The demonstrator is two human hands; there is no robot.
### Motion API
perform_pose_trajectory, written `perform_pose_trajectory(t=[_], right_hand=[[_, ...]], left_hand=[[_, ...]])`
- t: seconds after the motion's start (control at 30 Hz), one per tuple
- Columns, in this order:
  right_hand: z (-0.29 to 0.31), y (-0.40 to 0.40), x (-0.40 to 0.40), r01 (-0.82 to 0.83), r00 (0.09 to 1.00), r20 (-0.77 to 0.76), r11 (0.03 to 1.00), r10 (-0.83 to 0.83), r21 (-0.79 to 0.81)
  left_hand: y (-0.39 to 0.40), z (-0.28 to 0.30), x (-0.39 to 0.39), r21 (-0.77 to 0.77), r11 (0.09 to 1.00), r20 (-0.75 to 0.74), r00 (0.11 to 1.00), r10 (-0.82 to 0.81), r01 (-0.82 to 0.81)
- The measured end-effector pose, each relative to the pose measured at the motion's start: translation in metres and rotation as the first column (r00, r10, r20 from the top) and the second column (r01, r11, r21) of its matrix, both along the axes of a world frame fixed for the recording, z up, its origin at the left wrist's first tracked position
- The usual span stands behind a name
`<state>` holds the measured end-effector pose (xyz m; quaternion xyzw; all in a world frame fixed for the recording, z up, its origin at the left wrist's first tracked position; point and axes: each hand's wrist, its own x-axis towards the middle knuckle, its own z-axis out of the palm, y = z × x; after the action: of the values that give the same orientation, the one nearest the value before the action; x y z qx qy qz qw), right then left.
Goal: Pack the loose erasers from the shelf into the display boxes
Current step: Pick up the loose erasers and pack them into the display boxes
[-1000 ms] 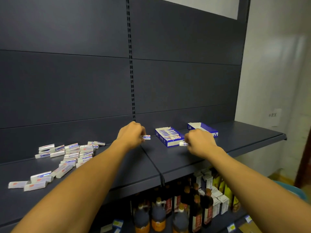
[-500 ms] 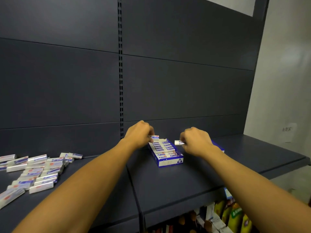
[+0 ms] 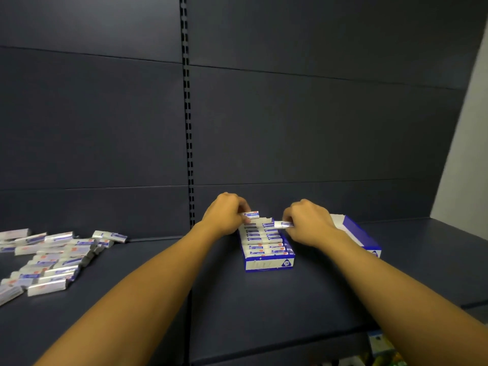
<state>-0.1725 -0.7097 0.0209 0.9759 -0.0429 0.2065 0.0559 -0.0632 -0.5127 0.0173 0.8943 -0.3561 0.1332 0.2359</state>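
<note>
Now both hands reach forward — left hand (image 3: 227, 213) and right hand (image 3: 307, 223) each pinching an eraser over the display box (image 3: 268, 262).

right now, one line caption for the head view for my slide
Left hand and right hand each hold an eraser over a nearly full display box.

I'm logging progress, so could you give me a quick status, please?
Left hand and right hand each pinch an eraser over the part-filled display box. Loose erasers wait left. Nothing obstructing.
</note>
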Motion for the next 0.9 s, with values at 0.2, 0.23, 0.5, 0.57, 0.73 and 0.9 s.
perform_pose_trajectory(t=[0.2,0.23,0.5,0.57,0.73,0.9], right_hand=[[-0.013,-0.002,0.019,-0.139,0.990,0.036,0.986,0.136,0.089],[-0.016,-0.002,0.022,-0.157,0.987,0.045,0.982,0.153,0.106],[-0.041,-0.018,0.037,-0.279,0.960,0.101,0.932,0.262,0.232],[-0.045,-0.024,0.041,-0.298,0.954,0.113,0.904,0.277,0.305],[-0.057,-0.037,0.048,-0.321,0.947,0.166,0.840,0.275,0.437],[-0.055,-0.040,0.056,-0.305,0.952,0.102,0.866,0.289,0.396]], left_hand=[[-0.001,-0.020,-0.011,-0.080,0.990,-0.067,0.991,0.112,-0.117],[-0.002,-0.023,-0.012,-0.092,0.987,-0.060,0.990,0.127,-0.132],[-0.013,-0.048,-0.022,-0.136,0.970,-0.046,0.979,0.198,-0.203],[-0.013,-0.051,-0.025,-0.161,0.967,-0.044,0.980,0.192,-0.197],[-0.009,-0.055,-0.027,-0.197,0.967,-0.050,0.987,0.153,-0.160],[-0.014,-0.056,-0.025,-0.028,0.992,-0.004,0.993,0.121,-0.122]])
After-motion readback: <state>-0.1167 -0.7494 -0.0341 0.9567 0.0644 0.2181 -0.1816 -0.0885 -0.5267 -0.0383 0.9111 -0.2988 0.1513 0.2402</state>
